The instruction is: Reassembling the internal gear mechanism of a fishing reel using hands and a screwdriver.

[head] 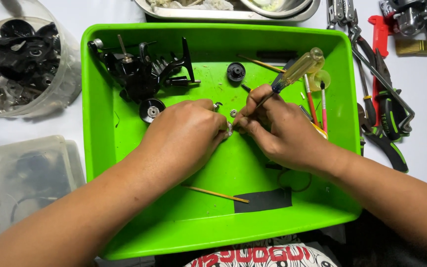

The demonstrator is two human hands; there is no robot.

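Observation:
Both my hands meet over the middle of a bright green tray [124, 163]. My left hand [186, 133] is closed on a small metal part [229, 129], mostly hidden by its fingers. In my right hand [277, 128] I grip a screwdriver [297, 70] with a clear yellow handle; its tip points down at the small part. A tiny gear [233, 113] lies just above my fingertips. A black reel body [142, 69] with a handle lies in the tray's upper left, a round black spool [151, 110] below it.
In the tray lie a black knob [235, 71], red-handled brushes [317, 106], a wooden stick [216, 194] and a black cloth strip [263, 200]. A clear tub of black parts [23, 64] stands left. Pliers [386, 123] lie right, a metal tray [223, 12] behind.

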